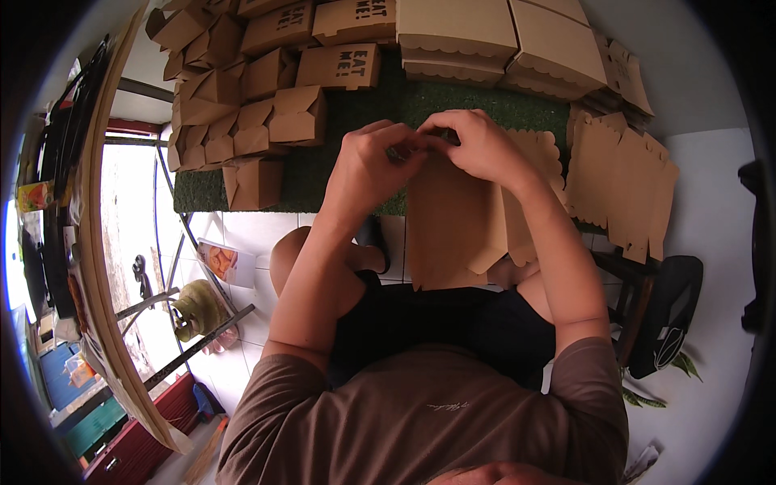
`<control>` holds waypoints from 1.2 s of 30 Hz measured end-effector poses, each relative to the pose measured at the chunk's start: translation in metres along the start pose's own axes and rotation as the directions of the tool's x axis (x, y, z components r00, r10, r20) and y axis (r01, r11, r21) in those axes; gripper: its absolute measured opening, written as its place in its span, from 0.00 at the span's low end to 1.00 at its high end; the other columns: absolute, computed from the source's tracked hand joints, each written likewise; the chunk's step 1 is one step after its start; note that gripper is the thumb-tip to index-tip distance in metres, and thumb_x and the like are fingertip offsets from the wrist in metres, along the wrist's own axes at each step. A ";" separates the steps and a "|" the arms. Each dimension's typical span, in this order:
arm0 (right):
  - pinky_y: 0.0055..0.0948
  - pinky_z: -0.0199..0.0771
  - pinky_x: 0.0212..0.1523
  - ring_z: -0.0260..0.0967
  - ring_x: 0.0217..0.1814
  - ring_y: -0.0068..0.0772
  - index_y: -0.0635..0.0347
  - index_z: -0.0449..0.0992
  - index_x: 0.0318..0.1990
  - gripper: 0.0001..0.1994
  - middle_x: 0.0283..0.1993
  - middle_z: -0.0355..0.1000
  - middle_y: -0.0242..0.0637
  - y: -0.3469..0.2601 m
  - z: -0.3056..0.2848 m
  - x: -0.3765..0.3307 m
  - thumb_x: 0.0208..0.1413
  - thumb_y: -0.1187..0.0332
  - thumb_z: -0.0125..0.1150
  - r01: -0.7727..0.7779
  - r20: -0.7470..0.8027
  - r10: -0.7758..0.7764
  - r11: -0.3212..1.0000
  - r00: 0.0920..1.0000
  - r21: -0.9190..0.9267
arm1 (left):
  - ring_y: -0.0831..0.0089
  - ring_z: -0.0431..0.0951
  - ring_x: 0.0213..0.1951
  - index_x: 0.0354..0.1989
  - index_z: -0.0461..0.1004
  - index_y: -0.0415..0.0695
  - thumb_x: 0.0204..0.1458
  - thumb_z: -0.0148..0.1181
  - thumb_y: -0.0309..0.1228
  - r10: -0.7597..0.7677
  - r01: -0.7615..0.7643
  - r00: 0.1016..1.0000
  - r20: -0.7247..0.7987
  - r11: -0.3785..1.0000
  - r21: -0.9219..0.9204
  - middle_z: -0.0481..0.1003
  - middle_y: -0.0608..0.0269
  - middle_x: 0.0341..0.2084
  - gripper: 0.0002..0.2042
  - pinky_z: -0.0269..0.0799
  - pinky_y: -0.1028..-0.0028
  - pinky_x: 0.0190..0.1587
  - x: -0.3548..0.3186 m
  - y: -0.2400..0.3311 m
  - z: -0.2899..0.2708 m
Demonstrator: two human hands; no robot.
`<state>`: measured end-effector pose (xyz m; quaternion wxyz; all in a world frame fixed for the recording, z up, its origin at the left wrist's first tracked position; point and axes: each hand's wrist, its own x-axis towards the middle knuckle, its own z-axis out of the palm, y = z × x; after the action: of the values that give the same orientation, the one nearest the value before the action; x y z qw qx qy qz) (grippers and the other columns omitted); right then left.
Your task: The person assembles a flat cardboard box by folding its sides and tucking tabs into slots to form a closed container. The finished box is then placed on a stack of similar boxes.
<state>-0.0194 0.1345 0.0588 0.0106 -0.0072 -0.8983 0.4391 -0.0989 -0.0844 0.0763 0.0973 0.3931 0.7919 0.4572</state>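
Presently my left hand (pixel 373 162) and right hand (pixel 477 145) both pinch the top edge of a flat carton (pixel 453 230), held upright over my lap, before the green mat (pixel 339 174).

Brown short-sleeved T-shirt, small script mark on chest, black shorts, bare forearms.

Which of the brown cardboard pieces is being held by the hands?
The unfolded box blank over the lap. Both hands, left and right, pinch its top edge. The flat blanks and folded boxes lie untouched.
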 end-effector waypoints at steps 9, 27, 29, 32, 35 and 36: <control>0.46 0.87 0.52 0.90 0.50 0.53 0.60 0.89 0.58 0.12 0.50 0.89 0.51 0.000 -0.006 0.000 0.71 0.72 0.69 -0.212 0.005 0.212 0.977 0.977 0.031 | 0.69 0.90 0.38 0.44 0.88 0.37 0.56 0.79 0.23 -0.032 0.037 0.998 -0.050 0.995 0.095 0.87 0.57 0.35 0.10 0.86 0.66 0.41 0.000 0.010 0.002; 0.38 0.84 0.42 0.81 0.35 0.37 0.57 0.88 0.58 0.11 0.48 0.88 0.40 -0.001 0.003 -0.008 0.73 0.71 0.69 -0.096 -0.305 0.063 0.991 0.950 -0.095 | 0.70 0.80 0.34 0.39 0.78 0.49 0.72 0.59 0.67 -0.679 0.522 0.605 0.416 -0.057 -0.851 0.77 0.68 0.34 0.30 0.76 0.68 0.42 0.008 -0.011 0.045; 0.38 0.84 0.42 0.82 0.36 0.38 0.57 0.88 0.58 0.11 0.48 0.88 0.41 -0.005 0.007 -0.016 0.73 0.72 0.69 -0.052 -0.319 0.019 0.994 0.948 -0.094 | 0.71 0.78 0.32 0.36 0.74 0.52 0.71 0.61 0.66 -0.730 0.445 0.585 0.353 -0.075 -0.893 0.74 0.70 0.31 0.28 0.75 0.68 0.41 0.009 -0.012 0.056; 0.47 0.87 0.46 0.86 0.44 0.53 0.59 0.88 0.55 0.09 0.48 0.87 0.47 -0.008 0.007 -0.025 0.71 0.72 0.70 -0.057 -0.312 0.028 0.995 0.950 -0.084 | 0.72 0.78 0.33 0.36 0.73 0.53 0.73 0.61 0.61 -0.769 0.417 0.585 0.259 0.011 -0.909 0.74 0.71 0.32 0.24 0.75 0.67 0.42 0.004 -0.007 0.068; 0.50 0.88 0.47 0.87 0.46 0.58 0.61 0.88 0.54 0.09 0.47 0.87 0.49 -0.009 0.005 -0.029 0.71 0.72 0.70 -0.071 -0.331 0.049 0.996 0.942 -0.055 | 0.72 0.80 0.33 0.38 0.72 0.51 0.74 0.62 0.48 -0.759 0.321 0.621 0.196 0.019 -0.947 0.72 0.71 0.32 0.15 0.80 0.64 0.39 -0.003 0.001 0.072; 0.50 0.88 0.47 0.87 0.46 0.58 0.61 0.88 0.54 0.09 0.47 0.87 0.50 -0.009 0.005 -0.029 0.70 0.73 0.70 -0.082 -0.337 0.066 0.996 0.939 -0.035 | 0.73 0.80 0.33 0.39 0.72 0.51 0.73 0.62 0.46 -0.756 0.330 0.621 0.208 0.011 -0.944 0.73 0.71 0.32 0.14 0.80 0.64 0.39 -0.004 0.004 0.073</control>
<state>0.0099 0.1244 0.0623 0.1466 -0.1159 -0.8930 0.4095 -0.0563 -0.0391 0.0378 0.3311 -0.1830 0.4514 0.8082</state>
